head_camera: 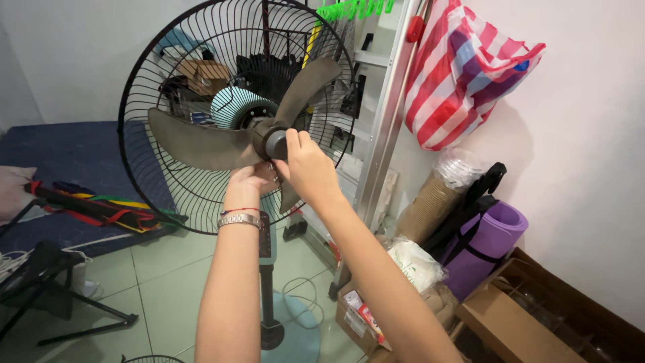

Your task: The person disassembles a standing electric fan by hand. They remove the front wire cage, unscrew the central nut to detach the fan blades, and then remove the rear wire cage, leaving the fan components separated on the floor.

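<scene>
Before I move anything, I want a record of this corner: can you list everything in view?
Fan blade: one, dusty grey-brown, three-winged, on the fan's hub.
Blade cap: one, dark, at the hub centre.
Rear grille: one, black wire, behind the blade.
Fan stand: one, pale blue base, dark pole, on the tiled floor.
Ladder: one, silver, leaning at the wall.
Striped bag: one, red, white and blue, hanging on the wall.
Yoga mat: one, purple, rolled, black strap.
Cardboard box: one, brown, open, bottom right.
Folding stool: one, black, left floor.
Left hand: below the hub, wristwatch on.
Right hand: fingers on the cap.
</scene>
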